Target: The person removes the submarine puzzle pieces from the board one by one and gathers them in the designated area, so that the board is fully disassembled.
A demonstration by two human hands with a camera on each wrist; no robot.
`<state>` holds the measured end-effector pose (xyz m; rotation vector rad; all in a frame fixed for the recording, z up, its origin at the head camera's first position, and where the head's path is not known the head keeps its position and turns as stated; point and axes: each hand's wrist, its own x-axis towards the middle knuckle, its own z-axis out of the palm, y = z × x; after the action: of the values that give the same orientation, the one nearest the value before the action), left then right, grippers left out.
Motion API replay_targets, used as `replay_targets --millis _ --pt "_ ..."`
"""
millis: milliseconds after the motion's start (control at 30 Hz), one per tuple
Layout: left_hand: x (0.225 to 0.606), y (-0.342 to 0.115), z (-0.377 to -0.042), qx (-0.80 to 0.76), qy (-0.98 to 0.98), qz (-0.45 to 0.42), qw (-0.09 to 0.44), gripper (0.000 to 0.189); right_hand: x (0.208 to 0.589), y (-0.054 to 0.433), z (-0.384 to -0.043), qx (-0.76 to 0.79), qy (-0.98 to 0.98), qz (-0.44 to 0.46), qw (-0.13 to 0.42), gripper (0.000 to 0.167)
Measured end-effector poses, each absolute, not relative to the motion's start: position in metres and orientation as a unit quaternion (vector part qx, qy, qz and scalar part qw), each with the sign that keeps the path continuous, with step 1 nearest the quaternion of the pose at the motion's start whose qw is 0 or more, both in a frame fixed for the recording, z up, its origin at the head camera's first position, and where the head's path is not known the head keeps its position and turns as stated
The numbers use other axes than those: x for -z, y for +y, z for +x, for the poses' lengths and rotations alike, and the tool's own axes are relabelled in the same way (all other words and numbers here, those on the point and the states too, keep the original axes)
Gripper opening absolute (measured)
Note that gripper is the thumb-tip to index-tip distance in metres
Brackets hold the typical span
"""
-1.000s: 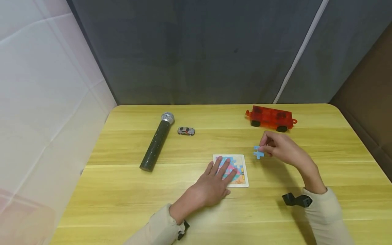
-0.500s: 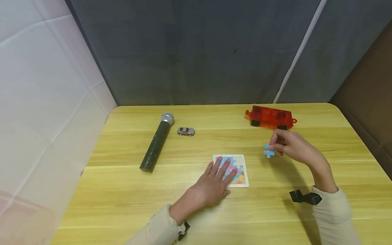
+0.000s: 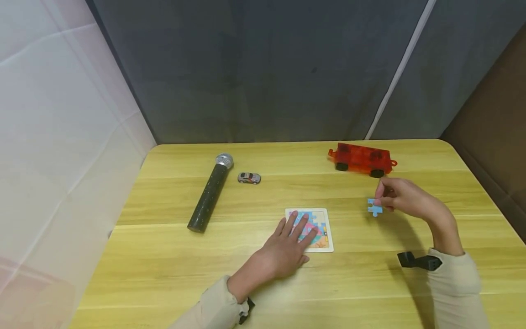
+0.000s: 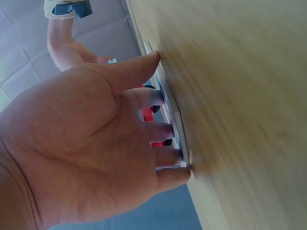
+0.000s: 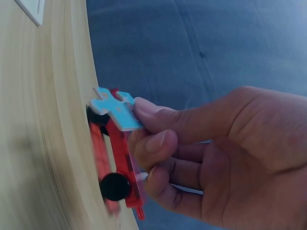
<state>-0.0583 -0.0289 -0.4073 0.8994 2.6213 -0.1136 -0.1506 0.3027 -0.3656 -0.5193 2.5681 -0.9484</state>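
A small puzzle board [image 3: 322, 250] with a white frame lies on the table, its picture partly built from pink, blue and sandy pieces. Spread across its left part is my left hand [image 3: 283, 251], fingers straight and fingertips resting on the board; in the left wrist view the palm stands off the surface. To the right of the board, my right hand [image 3: 404, 196] pinches a light blue puzzle piece [image 5: 116, 109] between thumb and forefinger. That piece hangs above the table. The fingers of the left hand hide part of the board's picture.
A red toy wagon [image 3: 362, 158] with black wheels stands at the back right, just beyond my right hand. At the back left lie a black microphone [image 3: 208, 196] and a little silver toy car [image 3: 249, 178]. A dark curtain [image 3: 263, 73] rises behind the table [image 3: 164, 274].
My right hand has moved to the right with the blue puzzle piece, farther from the board. The left hand has stayed in place on the board.
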Motion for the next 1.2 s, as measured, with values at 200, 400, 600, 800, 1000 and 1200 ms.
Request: replay_targets --millis 200,400,600,800,1000,1200 --pt "0.408 -0.03 -0.058 0.031 0.929 0.321 0.184 0.069 0.375 0.313 -0.155 0.337 0.904 -0.18 0.192 0.01" --pt "0.409 -0.03 -0.057 0.023 0.928 0.324 0.183 0.069 0.39 0.321 -0.162 0.335 0.902 -0.165 0.216 0.009" --pt "0.41 -0.03 -0.056 0.02 0.928 0.324 0.183 0.069 0.398 0.328 -0.166 0.305 0.914 -0.158 0.215 0.013" --pt "0.408 -0.03 -0.056 0.023 0.931 0.319 0.179 0.069 0.403 0.326 -0.169 0.281 0.926 -0.149 0.204 0.015" --pt "0.406 -0.03 -0.056 0.016 0.932 0.313 0.181 0.069 0.402 0.321 -0.169 0.206 0.955 -0.115 0.181 0.016" --pt "0.407 -0.03 -0.057 0.014 0.932 0.313 0.183 0.069 0.397 0.317 -0.166 0.146 0.968 -0.066 0.193 0.013"
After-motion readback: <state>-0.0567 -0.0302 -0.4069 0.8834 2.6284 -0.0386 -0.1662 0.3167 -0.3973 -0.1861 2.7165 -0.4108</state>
